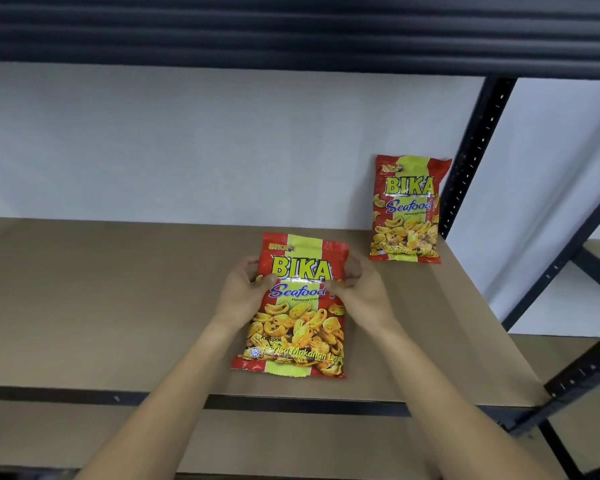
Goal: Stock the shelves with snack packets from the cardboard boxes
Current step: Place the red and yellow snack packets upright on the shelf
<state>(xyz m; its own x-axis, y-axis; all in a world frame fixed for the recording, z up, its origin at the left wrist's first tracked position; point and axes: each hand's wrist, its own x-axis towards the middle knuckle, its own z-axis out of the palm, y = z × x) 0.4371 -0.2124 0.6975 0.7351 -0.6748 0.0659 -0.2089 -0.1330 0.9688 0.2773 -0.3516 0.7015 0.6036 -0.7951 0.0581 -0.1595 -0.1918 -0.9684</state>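
Note:
A red and yellow Bika Seafood snack packet (297, 327) stands on the brown shelf board (101, 299), near its front edge. My left hand (239, 292) grips the packet's left side, thumb on the front. My right hand (364, 292) grips its right side in the same way. A second, identical packet (407, 211) stands upright at the back right corner of the shelf, leaning against the white wall. No cardboard box is in view.
A black metal upright (471, 157) runs just right of the second packet. The dark underside of the shelf above (291, 29) spans the top. A lower brown shelf (274, 441) shows beneath the black front rail (309, 405). Another rack stands at right.

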